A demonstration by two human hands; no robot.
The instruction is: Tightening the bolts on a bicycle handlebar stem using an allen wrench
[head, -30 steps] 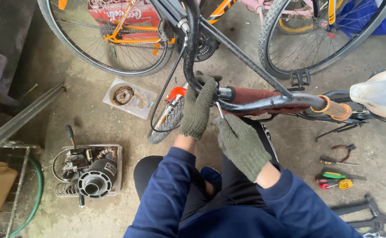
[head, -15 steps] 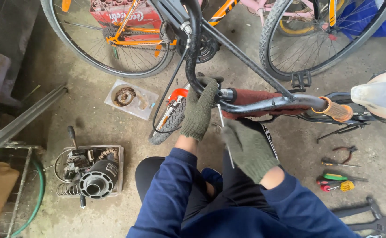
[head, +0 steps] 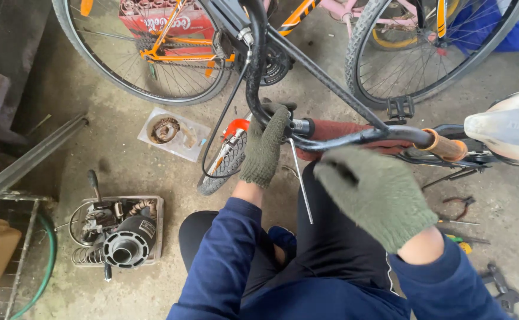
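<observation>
Near the centre of the frame the left hand (head: 265,148), in a green knitted glove, is closed around the black handlebar (head: 354,137) of an upturned bicycle, close to where the bar bends up toward the stem. The grip looks like a steadying one, keeping the bar from swinging. The right hand (head: 375,198), gloved the same way, sits lower and right of centre, close to the camera with its back toward the lens; whether it is open or holding anything cannot be told, since the fingers are hidden. A thin metal rod (head: 301,181) hangs down from the bar between the two hands. An orange grip (head: 446,145) caps the bar's right end, just beside a pale saddle (head: 508,127) at the right edge.

On the concrete floor (head: 117,160), a tray of greasy parts (head: 120,231) lies at lower left within easy reach, and a clear packet holding a rusty ring (head: 170,131) rests above it. Pliers (head: 458,206) and screwdrivers (head: 458,237) lie at the right. A bicycle wheel with an orange frame (head: 147,44) fills the upper left, another wheel (head: 431,47) the upper right.
</observation>
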